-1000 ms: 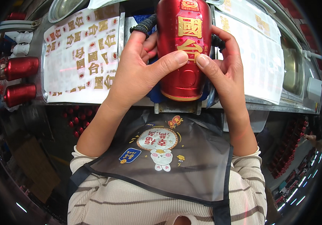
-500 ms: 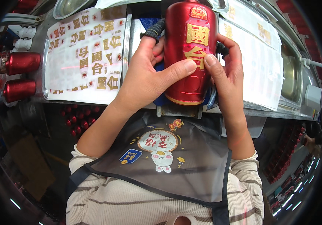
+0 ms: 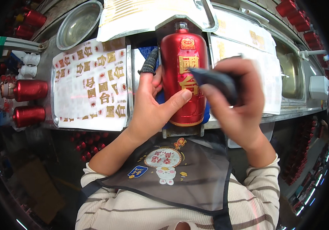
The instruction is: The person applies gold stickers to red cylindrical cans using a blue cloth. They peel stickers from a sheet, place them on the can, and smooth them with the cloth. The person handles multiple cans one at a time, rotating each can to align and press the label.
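Observation:
A glossy red bottle (image 3: 171,57) with large gold characters and a round emblem lies in a metal holder (image 3: 168,132), its neck pointing away from me. My left hand (image 3: 151,101) grips the bottle's left side, thumb pressed on its front near the lower gold character. A dark knitted sleeve (image 3: 149,63) covers one left finger. Over the bottle's right side, my right hand (image 3: 239,96) is closed on a dark blue-grey flat piece (image 3: 220,82). Its tip is by the gold characters; blur hides its exact kind and whether it touches them. Blue cloth (image 3: 206,114) shows beneath the bottle.
On the left, a tray holds a sheet of gold character stickers (image 3: 80,90). More white sheets (image 3: 245,50) lie at the right, beside a metal basin (image 3: 291,73). A metal bowl (image 3: 79,25) stands at the far left. Several red bottles (image 3: 30,90) line the left edge.
My right hand has left the bottle's side and now holds the dark flat piece over its front. The bottle appears lower and slightly left. My left hand still grips it.

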Demonstrator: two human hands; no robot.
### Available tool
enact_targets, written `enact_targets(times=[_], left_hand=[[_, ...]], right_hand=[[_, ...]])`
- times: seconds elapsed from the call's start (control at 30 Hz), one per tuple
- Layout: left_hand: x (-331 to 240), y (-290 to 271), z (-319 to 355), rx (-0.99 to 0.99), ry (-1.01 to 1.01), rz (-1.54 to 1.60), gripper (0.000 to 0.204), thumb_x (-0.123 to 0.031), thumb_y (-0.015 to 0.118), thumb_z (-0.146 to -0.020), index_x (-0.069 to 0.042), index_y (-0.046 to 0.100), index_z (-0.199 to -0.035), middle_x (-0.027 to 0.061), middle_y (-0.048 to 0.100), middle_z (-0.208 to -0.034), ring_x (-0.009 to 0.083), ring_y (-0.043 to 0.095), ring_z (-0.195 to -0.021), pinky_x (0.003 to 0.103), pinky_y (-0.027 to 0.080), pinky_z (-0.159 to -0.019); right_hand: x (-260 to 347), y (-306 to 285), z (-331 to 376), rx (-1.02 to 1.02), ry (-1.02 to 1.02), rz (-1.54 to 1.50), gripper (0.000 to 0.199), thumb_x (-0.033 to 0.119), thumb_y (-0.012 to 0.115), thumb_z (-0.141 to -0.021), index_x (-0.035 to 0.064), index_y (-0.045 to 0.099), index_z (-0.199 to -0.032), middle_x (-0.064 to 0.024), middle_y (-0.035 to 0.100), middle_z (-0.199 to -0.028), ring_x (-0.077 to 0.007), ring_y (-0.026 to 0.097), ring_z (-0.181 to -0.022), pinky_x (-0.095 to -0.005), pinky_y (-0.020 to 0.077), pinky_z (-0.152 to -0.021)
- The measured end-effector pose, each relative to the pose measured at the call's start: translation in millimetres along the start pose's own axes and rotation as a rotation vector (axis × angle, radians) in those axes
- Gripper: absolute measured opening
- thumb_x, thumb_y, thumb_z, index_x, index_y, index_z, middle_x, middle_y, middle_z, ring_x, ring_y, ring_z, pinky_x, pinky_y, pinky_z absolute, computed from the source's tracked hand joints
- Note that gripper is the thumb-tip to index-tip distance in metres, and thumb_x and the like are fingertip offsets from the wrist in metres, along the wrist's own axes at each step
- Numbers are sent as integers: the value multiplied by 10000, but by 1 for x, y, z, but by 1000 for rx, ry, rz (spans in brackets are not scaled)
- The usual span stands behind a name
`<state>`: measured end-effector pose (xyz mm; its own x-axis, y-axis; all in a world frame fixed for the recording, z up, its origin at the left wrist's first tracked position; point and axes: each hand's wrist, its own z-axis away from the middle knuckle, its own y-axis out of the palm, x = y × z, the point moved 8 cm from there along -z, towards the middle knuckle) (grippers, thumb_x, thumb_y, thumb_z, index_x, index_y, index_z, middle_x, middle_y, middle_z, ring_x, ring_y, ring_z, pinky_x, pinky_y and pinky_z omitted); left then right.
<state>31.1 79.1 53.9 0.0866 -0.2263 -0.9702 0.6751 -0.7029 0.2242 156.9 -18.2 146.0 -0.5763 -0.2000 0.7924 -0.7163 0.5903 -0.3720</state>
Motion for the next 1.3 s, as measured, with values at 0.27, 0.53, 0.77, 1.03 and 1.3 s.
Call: enact_targets(times=[0.27, 0.53, 0.77, 1.03, 1.3], left_hand=[[1, 4, 4, -28, 6, -4, 498, -120, 796, -842, -19, 349, -1036, 169, 547, -1181, 194, 566, -1150, 340, 471, -1000], [0, 3, 5, -6, 17, -50, 507, -154, 803, -847, -10, 357, -1041, 183, 555, -1181, 197, 573, -1144, 336, 473, -990], [9, -9, 1, -7, 18, 38, 497, -163, 758, -886, 19, 354, -1110, 279, 424, -1419, 276, 465, -1320, 384, 402, -1097], [0, -13, 11, -16, 131, 178, 602, -130, 614, -982, 43, 277, -1450, 254, 355, -1520, 260, 411, -1382, 377, 370, -1125], [5, -8, 8, -92, 193, 64, 643, -73, 673, -937, 38, 315, -1460, 201, 474, -1443, 200, 534, -1254, 329, 439, -1058]], right_hand=[[-26, -21, -79, -159, -210, 251, 174, 15, 687, -807, 22, 642, -975, -123, 679, -825, -224, 683, -724, -309, 534, -658], [-32, -24, -29, -182, -40, 67, 193, 20, 734, -808, 17, 655, -984, -71, 670, -836, -123, 646, -752, -254, 516, -674], [6, 5, -35, 18, -531, 385, 231, -1, 749, -739, 58, 697, -956, -64, 630, -862, -215, 634, -803, -309, 513, -720], [21, 31, 32, 236, -440, 131, 245, 80, 771, -690, 122, 762, -931, -37, 609, -816, -230, 584, -761, -337, 477, -621], [-18, 11, 49, -9, -27, -59, 263, 3, 775, -739, 47, 709, -989, -59, 649, -822, -164, 629, -724, -277, 508, -660]])
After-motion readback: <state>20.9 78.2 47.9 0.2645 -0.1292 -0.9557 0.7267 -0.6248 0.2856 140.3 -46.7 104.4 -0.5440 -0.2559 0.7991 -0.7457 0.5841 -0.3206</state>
